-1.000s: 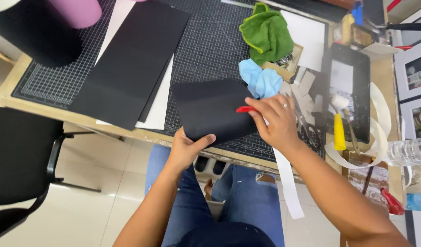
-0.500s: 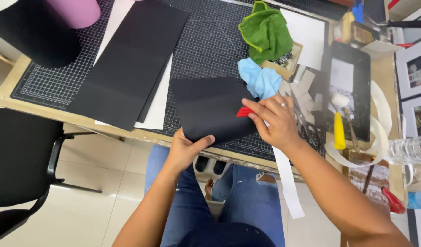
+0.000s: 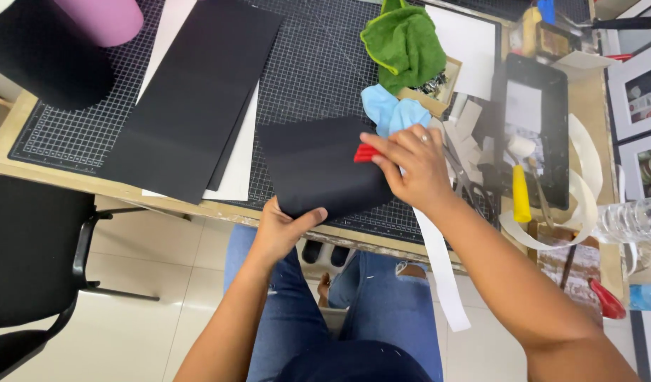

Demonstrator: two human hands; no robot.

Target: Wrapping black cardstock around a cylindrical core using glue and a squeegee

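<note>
Folded card (image 3: 325, 166) on cutting mat (image 3: 318, 71) at desk (image 3: 28, 170) front edge; long sheets (image 3: 191, 99) left, cloths (image 3: 403, 42) behind, tray (image 3: 534, 120) right.

The one camera sits on my head and looks almost straight down over my lap at the near edge of the table (image 3: 71, 185). It is close enough that my forearms fill the lower frame, with my left hand (image 3: 279, 228) and right hand (image 3: 410, 166) mid-picture. The cutting mat (image 3: 318, 64) runs off the top edge; the floor shows lower left.
</note>
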